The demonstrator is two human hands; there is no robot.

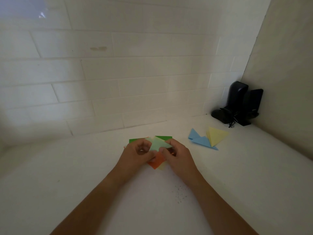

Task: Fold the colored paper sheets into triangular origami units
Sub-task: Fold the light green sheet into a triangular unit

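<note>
A: Closest to cam, what's on?

B: Both hands over the bench. Left hand and right hand each pinch one pale green sheet btwn thumb & fingers, fingers curled. It's held just above the stack.

A: Stack?

B: Unfolded sheets under the hands: orange sheet w/ a pale yellow corner peeking out, dark green sheet at the far edge. How many, can't tell, hands cover most of it.

A: Progress?

B: Pale green one looks part-folded, angled creases, not a finished unit yet I'd say. Farther right, apart from the stack: blue units and a yellow unit lie done, touching each other. So a few finished, one in hand, several left.

A: Any containers?

B: None seen. Black gadgets in the far corner only.
</note>
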